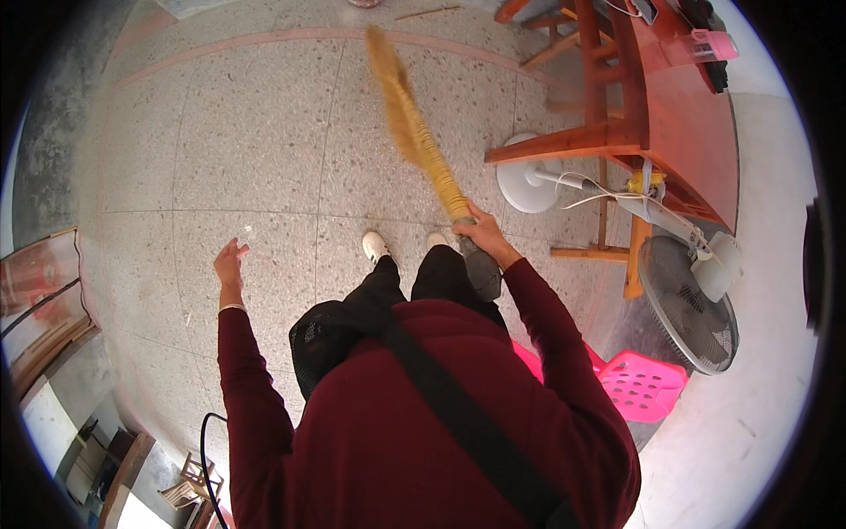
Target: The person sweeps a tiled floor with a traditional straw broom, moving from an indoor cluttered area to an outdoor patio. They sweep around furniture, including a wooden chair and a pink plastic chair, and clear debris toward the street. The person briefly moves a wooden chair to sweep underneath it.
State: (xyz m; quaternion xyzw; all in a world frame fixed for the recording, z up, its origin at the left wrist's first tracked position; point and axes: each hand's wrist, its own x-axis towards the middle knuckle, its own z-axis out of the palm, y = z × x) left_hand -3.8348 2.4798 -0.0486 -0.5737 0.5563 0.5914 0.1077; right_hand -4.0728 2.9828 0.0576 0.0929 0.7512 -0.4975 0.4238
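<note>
My right hand (483, 233) is closed around the grey-wrapped grip of a straw broom (434, 167), in front of my right leg. The broom's yellow bound shaft slants away to the far left, and its bristles (385, 70) are smeared by motion. Out to the left, my left hand (229, 267) hangs over the floor with thumb and a finger apart, apparently holding nothing. A small white scrap (248, 228) lies on the floor beyond it.
The speckled floor (256, 132) stretches ahead. On the right are a red wooden table (687, 132), a wooden stool (608, 251) and a leaning standing fan (692, 304). A pink plastic perforated piece (643, 386) sits behind my right arm. A thin stick (428, 13) lies far ahead.
</note>
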